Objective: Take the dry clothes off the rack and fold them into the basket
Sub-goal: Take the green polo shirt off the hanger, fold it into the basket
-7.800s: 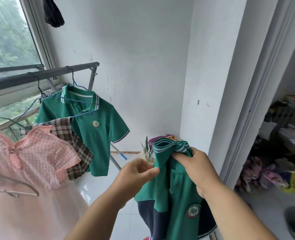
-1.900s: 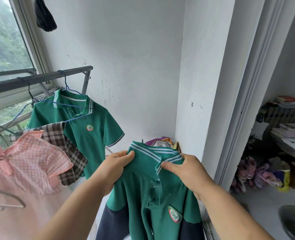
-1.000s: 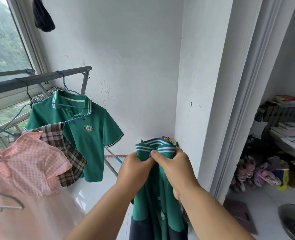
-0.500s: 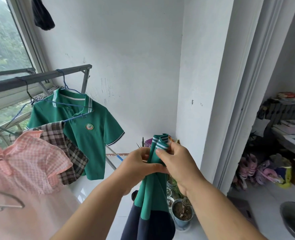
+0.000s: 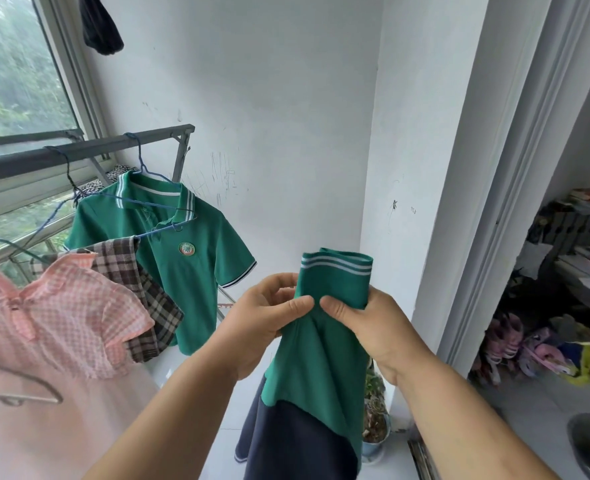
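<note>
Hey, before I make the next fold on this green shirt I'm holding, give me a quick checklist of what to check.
1. Left hand grips the green shirt just under the collar: ok.
2. Right hand grips it alongside, thumbs nearly meeting: ok.
3. Striped collar edge level on top: ok.
4. Lower half folded up: not ok, the navy part hangs loose.
5. Shirt clear of the potted plant below: cannot tell.
6. Basket ready to receive it: cannot tell, none in view.
</note>
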Demonstrator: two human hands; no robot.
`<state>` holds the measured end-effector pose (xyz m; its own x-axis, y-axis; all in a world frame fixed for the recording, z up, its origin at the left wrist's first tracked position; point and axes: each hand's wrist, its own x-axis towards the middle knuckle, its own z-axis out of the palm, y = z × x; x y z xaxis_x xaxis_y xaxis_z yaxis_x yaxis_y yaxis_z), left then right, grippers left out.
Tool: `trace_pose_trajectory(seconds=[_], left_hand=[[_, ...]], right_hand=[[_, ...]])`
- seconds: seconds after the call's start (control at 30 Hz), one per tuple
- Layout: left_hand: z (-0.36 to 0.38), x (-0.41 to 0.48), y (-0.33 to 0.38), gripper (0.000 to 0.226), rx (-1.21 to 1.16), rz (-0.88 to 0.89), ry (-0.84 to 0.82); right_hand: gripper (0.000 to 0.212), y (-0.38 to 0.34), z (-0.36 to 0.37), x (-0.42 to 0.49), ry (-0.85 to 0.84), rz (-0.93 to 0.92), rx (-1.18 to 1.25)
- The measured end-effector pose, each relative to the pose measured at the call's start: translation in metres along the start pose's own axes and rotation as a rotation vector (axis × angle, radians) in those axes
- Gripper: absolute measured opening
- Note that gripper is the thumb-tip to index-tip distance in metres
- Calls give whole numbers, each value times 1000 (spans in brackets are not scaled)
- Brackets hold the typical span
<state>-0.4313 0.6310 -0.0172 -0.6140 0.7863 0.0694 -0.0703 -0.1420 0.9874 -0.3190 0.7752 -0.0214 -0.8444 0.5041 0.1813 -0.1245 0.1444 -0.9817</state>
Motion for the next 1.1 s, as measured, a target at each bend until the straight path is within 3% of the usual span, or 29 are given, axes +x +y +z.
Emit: trace_pose_trajectory(seconds=[0.1, 0.2, 0.27, 0.47, 0.63, 0.77, 0.83, 0.9, 0.97, 1.03, 1.1], left_hand=[[-6, -2, -16, 49, 74, 2, 49], [-9, -7, -37, 32, 164, -68, 69], [-11, -8, -46, 19, 223, -98, 72], [-8, -7, -55, 17, 287, -146, 5], [-18, -3, -40, 18, 353, -63, 66], [-24, 4, -20, 24, 583, 58, 52], [-24, 6, -18, 15, 600, 74, 47], [-25, 6, -15, 9, 513, 35, -22], [-32, 5, -14, 28, 507, -65, -162], [-41, 2, -16, 41, 741, -161, -278], [-48, -1, -22, 35, 959, -269, -341]], right_hand=[[11, -4, -1, 4, 93, 0, 33], [19, -5, -5, 7, 160, 9, 25], [19, -5, -7, 7, 170, 18, 22], [18, -7, -11, 2, 139, 24, -6], [12, -10, -34, 1, 164, 22, -74], [17, -4, -44, 1, 189, 44, -90], [22, -2, -44, 1, 207, 50, -85], [24, -2, -43, 1, 229, 52, -66], [25, -2, -43, 1, 238, 55, -34], [24, -1, -43, 1, 240, 53, -20], [23, 0, -42, 0, 227, 54, -36]])
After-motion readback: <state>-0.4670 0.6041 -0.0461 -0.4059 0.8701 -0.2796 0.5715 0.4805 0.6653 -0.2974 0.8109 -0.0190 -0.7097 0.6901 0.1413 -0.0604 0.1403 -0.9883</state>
